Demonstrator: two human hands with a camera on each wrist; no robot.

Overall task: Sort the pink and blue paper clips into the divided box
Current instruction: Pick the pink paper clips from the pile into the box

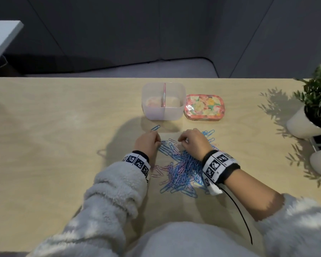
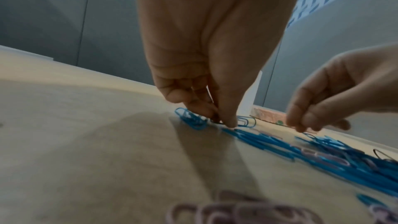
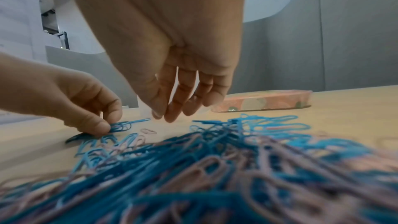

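My left hand (image 1: 147, 143) pinches a few blue wire paper clips (image 2: 191, 120) against the table. The mixed pink-and-blue heap (image 1: 182, 169) looks barely sorted. My right hand (image 1: 194, 141) hovers, fingers loosely apart, holding nothing. The translucent divided plastic box (image 1: 163, 115) beyond seems empty.

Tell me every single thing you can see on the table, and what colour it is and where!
paper clips: a big heap, too many to count, blue and pink mixed, near middle of the table
divided box: one, clear with a pink divider, behind the heap
lid: one, pink floral, right of the box
table: one, light wood
potted plant: one, green in a white pot, far right edge
left hand: pinching blue clips at the heap's left edge
right hand: fingers loosely curled over the heap, holding nothing visible
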